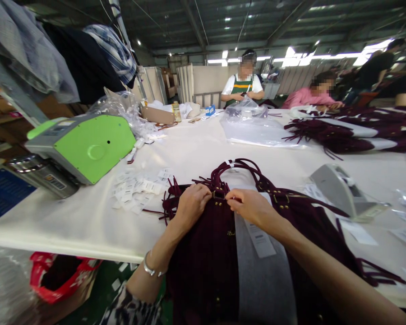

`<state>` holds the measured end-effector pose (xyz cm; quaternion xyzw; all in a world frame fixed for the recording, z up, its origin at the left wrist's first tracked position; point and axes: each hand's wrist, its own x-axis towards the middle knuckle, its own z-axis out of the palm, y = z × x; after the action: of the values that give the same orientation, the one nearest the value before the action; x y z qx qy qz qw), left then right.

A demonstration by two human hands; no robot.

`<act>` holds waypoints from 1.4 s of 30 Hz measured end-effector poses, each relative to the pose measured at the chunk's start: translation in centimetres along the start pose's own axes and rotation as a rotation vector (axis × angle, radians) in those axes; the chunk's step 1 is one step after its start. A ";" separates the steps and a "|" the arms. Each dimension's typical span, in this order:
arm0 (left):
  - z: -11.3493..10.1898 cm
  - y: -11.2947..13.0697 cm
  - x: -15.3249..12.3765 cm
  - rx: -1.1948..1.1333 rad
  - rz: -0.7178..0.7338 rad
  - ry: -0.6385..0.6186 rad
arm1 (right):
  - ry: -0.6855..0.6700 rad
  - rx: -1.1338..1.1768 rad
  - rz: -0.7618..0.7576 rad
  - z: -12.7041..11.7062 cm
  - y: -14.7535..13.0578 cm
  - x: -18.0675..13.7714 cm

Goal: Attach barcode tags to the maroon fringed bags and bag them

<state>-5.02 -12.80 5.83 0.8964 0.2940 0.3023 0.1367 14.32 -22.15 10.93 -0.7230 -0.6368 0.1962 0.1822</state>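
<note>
A dark burgundy handbag (pixel 203 253) with fringe and looped handles lies at the table's front edge, its lower part overhanging. My left hand (pixel 193 201) is closed on the bag's top edge, just left of a metal strap buckle (pixel 218 194). On the buckle's other side, my right hand (pixel 246 204) pinches at the same top edge. Exactly what lies between the fingertips is hidden. A grey paper band (pixel 262 280) runs down the bag's front, and a white printed tag (pixel 262 241) hangs over it below my right wrist.
Loose white labels (pixel 131 192) are scattered left of the bag. Beyond them stand a green-and-grey machine (pixel 94 146) and a steel flask (pixel 50 178). A grey dispenser (pixel 341 189) sits at right, with stacked burgundy bags (pixel 352 133) behind. Two people work across the table (pixel 186 149).
</note>
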 end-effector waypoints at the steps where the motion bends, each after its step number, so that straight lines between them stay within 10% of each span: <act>1: -0.4 0.4 -0.5 0.036 -0.006 0.047 | 0.005 0.013 -0.012 -0.4 0.1 -0.5; 6: -1.2 2.8 -1.6 -0.147 -0.129 0.237 | -0.208 0.438 -0.051 -1.3 0.2 -2.7; 13: 1.1 4.2 -0.9 -0.820 -0.455 0.078 | -0.281 0.820 -0.045 -0.4 1.4 -3.2; 21: 1.9 3.3 -0.8 -1.005 -0.525 0.080 | 0.107 0.587 -0.050 1.7 1.6 -1.8; 30: 1.7 3.1 -1.1 -0.973 -0.379 0.031 | 0.244 0.272 -0.345 3.2 1.8 -0.1; 42: 2.2 2.8 -0.9 -0.924 -0.443 0.004 | 0.339 0.301 -0.349 3.7 2.0 0.3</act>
<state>-2.97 -15.70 4.83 0.6580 0.3126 0.3662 0.5790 14.10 -22.08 6.71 -0.5896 -0.6759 0.1304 0.4226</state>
